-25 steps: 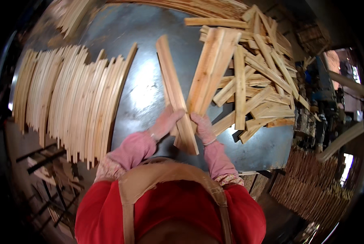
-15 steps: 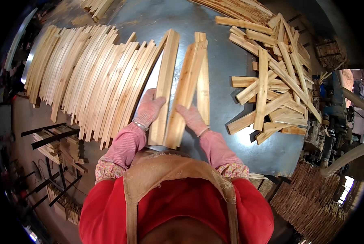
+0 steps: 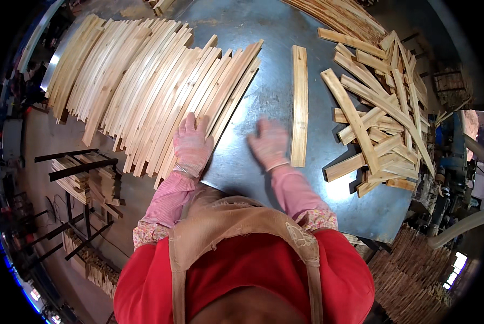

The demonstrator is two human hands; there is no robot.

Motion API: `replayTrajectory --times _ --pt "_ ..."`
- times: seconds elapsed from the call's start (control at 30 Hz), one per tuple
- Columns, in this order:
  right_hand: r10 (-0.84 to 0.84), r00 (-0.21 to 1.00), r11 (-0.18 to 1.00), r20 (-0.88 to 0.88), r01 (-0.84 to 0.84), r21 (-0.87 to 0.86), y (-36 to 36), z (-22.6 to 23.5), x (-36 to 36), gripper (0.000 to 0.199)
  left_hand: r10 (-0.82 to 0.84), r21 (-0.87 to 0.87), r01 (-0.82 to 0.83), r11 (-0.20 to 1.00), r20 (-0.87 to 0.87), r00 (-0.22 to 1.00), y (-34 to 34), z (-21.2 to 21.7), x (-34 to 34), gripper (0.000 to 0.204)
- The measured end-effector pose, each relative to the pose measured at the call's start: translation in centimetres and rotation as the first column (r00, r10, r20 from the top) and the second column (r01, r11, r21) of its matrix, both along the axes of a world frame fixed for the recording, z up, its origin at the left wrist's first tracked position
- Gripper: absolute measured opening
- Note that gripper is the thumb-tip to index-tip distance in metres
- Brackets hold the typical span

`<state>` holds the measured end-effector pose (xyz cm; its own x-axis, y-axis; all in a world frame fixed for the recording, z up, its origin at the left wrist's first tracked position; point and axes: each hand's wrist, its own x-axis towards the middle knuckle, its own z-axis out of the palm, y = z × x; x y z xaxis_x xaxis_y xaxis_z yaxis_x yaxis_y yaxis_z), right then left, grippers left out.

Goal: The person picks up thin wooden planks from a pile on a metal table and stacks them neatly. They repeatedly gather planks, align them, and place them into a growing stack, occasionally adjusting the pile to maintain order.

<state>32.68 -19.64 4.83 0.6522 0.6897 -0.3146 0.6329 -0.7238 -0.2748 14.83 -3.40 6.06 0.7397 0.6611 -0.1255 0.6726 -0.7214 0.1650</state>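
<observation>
Since the earlier frame, the two wooden slats that stood between the hands have gone to the right end of the row of slats [image 3: 139, 92], and the right hand [image 3: 269, 144] has come away from them. From the left, a black metal rack [image 3: 82, 170] stands on the floor, bearing short wood pieces. Above it, the row lies side by side on the left part of the bench [image 3: 228, 164], near ends uneven and many jutting past its near edge. The left hand [image 3: 192, 146], in a pale glove, lies on the row's right end, its grip loose with fingers apart. The right hand, gloved and blurred, is over bare metal toward the near edge; its grip is empty, thumb and fingers apart. Just right of it, a single slat [image 3: 299, 108] lies lengthwise, pointing from near edge to far. Farther right, a jumbled slat pile [image 3: 350, 121] lies crisscrossed toward the right edge. Beyond the bench's near right corner are stacked sticks [image 3: 415, 270].
</observation>
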Motion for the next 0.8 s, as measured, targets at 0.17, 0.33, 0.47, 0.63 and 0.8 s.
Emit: replayTrajectory --times 0.17,0.33,0.47,0.63,0.8 --pt "-0.479 0.847 0.876 0.232 0.446 0.184 -7.5 -8.9 7.8 0.079 0.009 -0.170 -0.004 0.985 0.026 1.000 -1.0 -2.3 0.0 0.068" --pt "-0.316 0.916 0.901 -0.248 0.371 0.223 -3.5 -6.2 2.0 0.087 0.012 -0.207 -0.021 0.978 -0.049 0.999 -0.4 -1.5 0.7 0.075" --pt "0.069 0.864 0.993 -0.498 -0.011 0.117 3.1 -5.5 -7.0 0.086 -0.028 -0.147 0.011 0.989 -0.111 0.993 -0.3 -1.3 1.4 0.076" --pt "-0.016 0.753 0.966 -0.658 0.181 0.183 1.9 -6.5 -4.7 0.086 0.027 -0.133 -0.033 0.991 -0.046 0.999 -0.5 -2.4 0.7 0.077" --pt "0.054 0.455 0.622 -0.889 0.681 0.387 4.1 -5.8 -1.0 0.075 0.095 -0.401 -0.002 0.916 0.212 0.972 -0.1 -1.3 2.9 0.079"
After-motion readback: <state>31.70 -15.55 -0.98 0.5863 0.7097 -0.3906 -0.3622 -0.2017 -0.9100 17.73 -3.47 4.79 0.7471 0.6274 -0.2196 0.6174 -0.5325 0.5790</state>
